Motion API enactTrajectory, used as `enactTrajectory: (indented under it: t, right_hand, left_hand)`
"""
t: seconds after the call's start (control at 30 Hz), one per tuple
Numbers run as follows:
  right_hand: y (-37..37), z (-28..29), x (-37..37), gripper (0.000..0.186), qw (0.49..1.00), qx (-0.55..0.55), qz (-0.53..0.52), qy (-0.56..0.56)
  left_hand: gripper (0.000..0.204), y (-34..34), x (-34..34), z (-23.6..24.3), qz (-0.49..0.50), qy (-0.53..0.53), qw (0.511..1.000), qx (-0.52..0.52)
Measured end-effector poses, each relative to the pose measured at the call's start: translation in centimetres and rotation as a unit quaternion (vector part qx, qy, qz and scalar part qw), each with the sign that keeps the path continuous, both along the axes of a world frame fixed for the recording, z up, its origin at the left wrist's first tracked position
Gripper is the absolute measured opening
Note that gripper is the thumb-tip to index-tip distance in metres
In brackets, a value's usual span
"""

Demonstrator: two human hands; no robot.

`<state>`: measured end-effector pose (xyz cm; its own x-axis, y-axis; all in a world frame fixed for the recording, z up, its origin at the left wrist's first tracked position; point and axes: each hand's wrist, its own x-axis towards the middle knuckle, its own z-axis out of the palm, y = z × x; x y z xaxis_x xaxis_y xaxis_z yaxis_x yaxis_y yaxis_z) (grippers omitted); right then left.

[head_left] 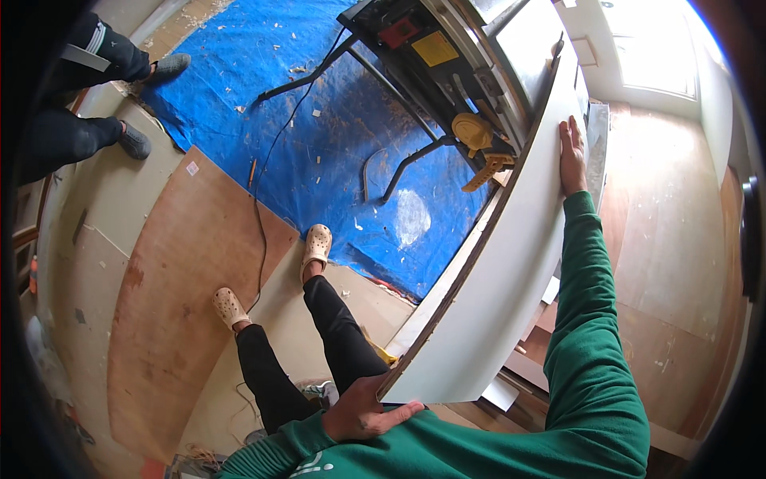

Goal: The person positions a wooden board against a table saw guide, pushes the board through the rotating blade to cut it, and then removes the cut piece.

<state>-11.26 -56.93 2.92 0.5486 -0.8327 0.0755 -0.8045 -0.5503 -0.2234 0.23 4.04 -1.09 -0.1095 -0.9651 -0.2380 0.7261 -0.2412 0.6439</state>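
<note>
A long white panel [499, 295] with a brown raw edge reaches from my waist to the table saw [447, 64] at the upper middle. My left hand [367, 411] grips the panel's near corner, its thumb against the end and the other fingers partly hidden. Farther along, my right hand [572, 157] lies with straight fingers against the panel's right-hand side, close to the saw. The panel's far end rests at the saw's top. On the saw's near side are a yellow guard-like part [472, 132] and a yellow notched piece [488, 172].
Blue tarp [319, 160] with scraps lies under the saw's dark legs. A black cord [263, 168] crosses it and a curved brown board [183, 295] beneath my feet. Another person's legs [88, 136] stand at upper left. Loose boards [527, 367] lie right of the panel.
</note>
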Motion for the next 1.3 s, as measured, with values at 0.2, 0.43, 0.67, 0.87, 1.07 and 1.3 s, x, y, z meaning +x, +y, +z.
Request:
enactTrajectory:
  t: [0.2,0.43,0.67,0.87,1.07,1.3]
  right_hand:
    - [0.4,0.1,0.6,0.082,1.000,0.007,-0.021,-0.009]
    - [0.8,-0.5,1.2,0.079,1.000,0.010,-0.014,-0.011]
    - [-11.3,-2.8,-8.1,0.047,0.942,-0.173,0.251,0.138]
    - [-5.1,-4.1,0.5,0.068,0.999,-0.025,0.027,0.002]
    - [-5.6,-2.4,-0.9,0.091,1.000,-0.013,0.025,-0.010]
    - [-5.0,-2.4,-0.5,0.089,0.999,-0.033,0.019,0.018]
  left_hand:
    - [0.051,0.0,0.2,-0.3,-0.001,-0.005,1.000,-0.002]
    - [0.049,-0.2,-0.5,-0.1,0.016,-0.005,1.000,0.005]
    - [0.060,-1.0,-0.8,-0.4,-0.038,-0.009,0.998,0.045]
    - [0.069,-2.5,-1.2,1.2,0.071,-0.085,0.993,0.051]
    - [0.091,-2.6,-0.3,2.3,0.139,0.091,0.983,0.077]
    - [0.095,-3.5,1.3,1.7,0.113,0.062,0.990,0.061]
